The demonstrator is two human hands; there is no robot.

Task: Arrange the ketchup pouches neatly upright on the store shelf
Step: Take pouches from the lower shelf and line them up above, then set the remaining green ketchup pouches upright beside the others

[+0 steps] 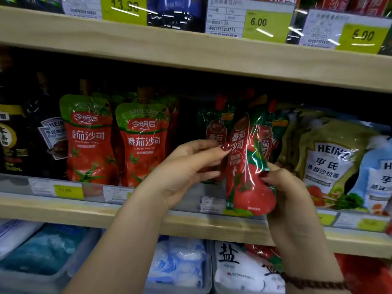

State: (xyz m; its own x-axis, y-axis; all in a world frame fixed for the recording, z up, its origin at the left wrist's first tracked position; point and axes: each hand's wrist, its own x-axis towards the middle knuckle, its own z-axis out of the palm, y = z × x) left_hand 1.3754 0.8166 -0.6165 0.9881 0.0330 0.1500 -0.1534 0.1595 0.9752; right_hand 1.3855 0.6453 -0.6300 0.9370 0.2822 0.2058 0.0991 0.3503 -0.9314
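Observation:
A red and green ketchup pouch (246, 166) hangs in front of the middle shelf (191, 221), held by both hands. My left hand (186, 168) pinches its left edge near the middle. My right hand (286, 194) grips its lower right side from behind. Behind it, two more dark green ketchup pouches (214, 128) stand on the shelf, partly hidden. To the left stand two larger red ketchup pouches with light green tops (89, 141), upright and side by side.
Heinz salad dressing pouches (326, 164) fill the shelf's right side. Dark sauce bottles (12, 141) stand at the far left. Price tags line the shelf fronts. Salt bags in trays (239, 270) lie on the shelf below.

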